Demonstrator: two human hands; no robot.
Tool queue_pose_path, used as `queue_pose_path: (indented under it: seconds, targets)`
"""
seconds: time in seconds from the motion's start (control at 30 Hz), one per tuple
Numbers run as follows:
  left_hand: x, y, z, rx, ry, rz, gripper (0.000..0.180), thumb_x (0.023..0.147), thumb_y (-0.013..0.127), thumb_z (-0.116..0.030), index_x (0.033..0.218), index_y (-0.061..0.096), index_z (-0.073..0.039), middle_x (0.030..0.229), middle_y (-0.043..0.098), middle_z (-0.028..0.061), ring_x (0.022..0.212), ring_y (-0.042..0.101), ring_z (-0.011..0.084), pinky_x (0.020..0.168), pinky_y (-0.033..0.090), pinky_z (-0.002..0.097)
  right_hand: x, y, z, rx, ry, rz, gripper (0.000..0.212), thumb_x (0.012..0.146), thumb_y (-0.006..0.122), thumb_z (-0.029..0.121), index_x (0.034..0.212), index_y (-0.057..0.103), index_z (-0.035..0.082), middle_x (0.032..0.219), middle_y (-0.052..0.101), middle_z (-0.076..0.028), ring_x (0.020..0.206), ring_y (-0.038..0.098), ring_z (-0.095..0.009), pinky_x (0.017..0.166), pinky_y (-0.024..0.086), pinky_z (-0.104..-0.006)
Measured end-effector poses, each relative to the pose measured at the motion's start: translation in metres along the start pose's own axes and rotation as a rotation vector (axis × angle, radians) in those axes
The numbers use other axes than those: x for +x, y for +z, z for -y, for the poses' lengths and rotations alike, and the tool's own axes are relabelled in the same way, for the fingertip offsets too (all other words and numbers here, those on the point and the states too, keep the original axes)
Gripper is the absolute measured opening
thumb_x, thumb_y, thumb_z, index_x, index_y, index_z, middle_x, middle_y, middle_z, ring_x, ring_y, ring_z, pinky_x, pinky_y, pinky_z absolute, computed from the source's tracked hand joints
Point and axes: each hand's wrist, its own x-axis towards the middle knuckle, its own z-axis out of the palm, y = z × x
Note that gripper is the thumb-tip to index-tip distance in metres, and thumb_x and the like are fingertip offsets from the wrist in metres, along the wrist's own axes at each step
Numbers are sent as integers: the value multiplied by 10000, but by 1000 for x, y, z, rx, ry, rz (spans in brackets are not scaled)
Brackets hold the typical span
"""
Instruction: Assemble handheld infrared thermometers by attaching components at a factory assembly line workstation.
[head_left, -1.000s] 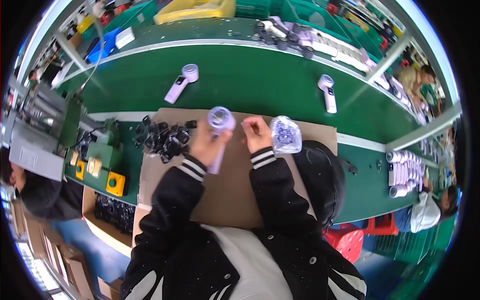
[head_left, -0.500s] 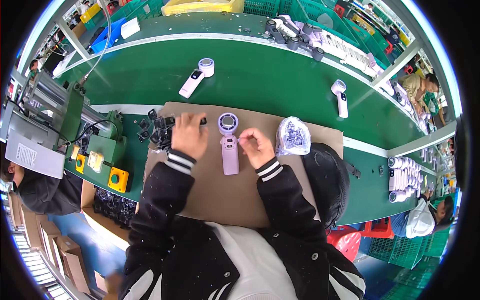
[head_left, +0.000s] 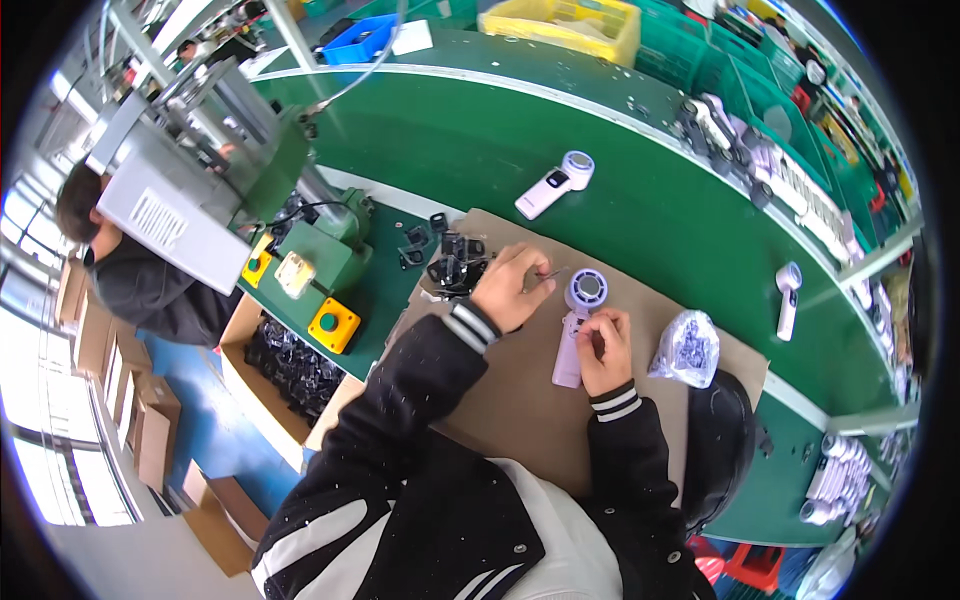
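Note:
A light purple handheld fan (head_left: 567, 358) lies on the brown cardboard sheet (head_left: 510, 420), its round head away from me. My right hand (head_left: 606, 352) is over the upper handle, fingertips pinched together; whatever they hold is hidden. To the fan's left, my left hand (head_left: 513, 290) is closed, with a small thin dark piece showing at its fingertips, too small to name. Beside that hand lies a heap of black plastic frame-like parts (head_left: 458, 265). A clear plastic bag of small purplish parts (head_left: 688, 350) sits right of the fan.
Two more fans, one nearer (head_left: 545, 192) and one farther right (head_left: 788, 302), lie on the green surface. A green press machine (head_left: 325, 250) with yellow button boxes stands at left, above a carton of black parts (head_left: 290, 370). A black case (head_left: 718, 450) lies at right.
The view has swung to the left. My left hand has come away from the black parts toward the fan, a thin piece at its fingertips. My right hand has moved onto the fan's handle.

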Motion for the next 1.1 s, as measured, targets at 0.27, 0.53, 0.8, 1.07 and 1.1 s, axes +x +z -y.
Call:
queue_pose_path:
  seconds: [0.27, 0.53, 0.8, 1.07, 1.1]
  targets:
    - [-54, 20, -12, -850, -350, 33, 160, 852, 560, 53, 978, 535, -42, 915, 553, 25, 785, 504, 84, 725, 417, 195, 2, 14, 4, -87, -58, -123, 189, 738, 546, -66, 880, 554, 57, 950, 484, -59, 711, 454, -173, 623, 385, -245]
    - [-50, 16, -15, -602, -439, 157, 218, 849, 543, 65, 1055, 549, -6, 915, 584, 45, 760, 523, 96, 701, 430, 195, 15, 2, 13, 15, 26, -168, 232, 748, 566, -33, 961, 529, 50, 916, 515, -63, 766, 478, -176, 714, 412, -264]
    - [-29, 21, -40, -417, -332, 218, 293, 823, 576, 58, 1113, 568, 14, 895, 614, 79, 749, 544, 129, 696, 449, 226, 23, -25, 13, 265, 115, 111, 84, 829, 619, 45, 865, 545, 32, 799, 561, -39, 656, 485, -132, 636, 413, -230]
    - [-27, 30, -40, -188, -280, 233, 318, 771, 623, 46, 1080, 594, -24, 900, 594, 68, 699, 518, 156, 664, 443, 247, 18, -20, 9, 132, 245, 68, 87, 805, 615, 25, 759, 542, 26, 609, 523, -29, 510, 420, -127, 493, 355, -256]
    - [-27, 30, -42, -138, -259, 196, 313, 770, 625, 39, 1074, 598, -30, 908, 586, 67, 690, 508, 158, 654, 441, 251, 17, -18, 9, 117, 255, 44, 88, 800, 614, 23, 753, 540, 26, 602, 519, -28, 503, 414, -127, 486, 350, -257]
